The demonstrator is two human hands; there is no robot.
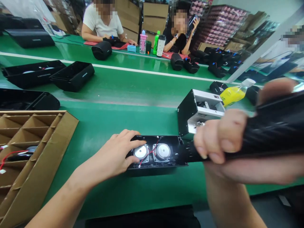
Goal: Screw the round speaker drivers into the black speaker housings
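Note:
A black speaker housing [152, 171] lies open side up on the green bench. Two round silver-backed speakers sit in it, the left one [140, 152] and the right one [163, 151], with thin red and black wires running over them. My left hand [123, 150] grips the housing's left end, fingers at the far edge and thumb on the near side. In my right hand [220, 139] is a thick black electric screwdriver [273, 126], blurred and held almost level. Its dark nose points left over the housing's right end; the tip cannot be made out.
A black and silver screw feeder [199, 110] stands behind my right hand, beside a yellow-labelled bottle [236, 93]. At left is a divided cardboard box [54, 158] holding a wired speaker. Black housings [73, 76] lie beyond. Two people sit across the bench.

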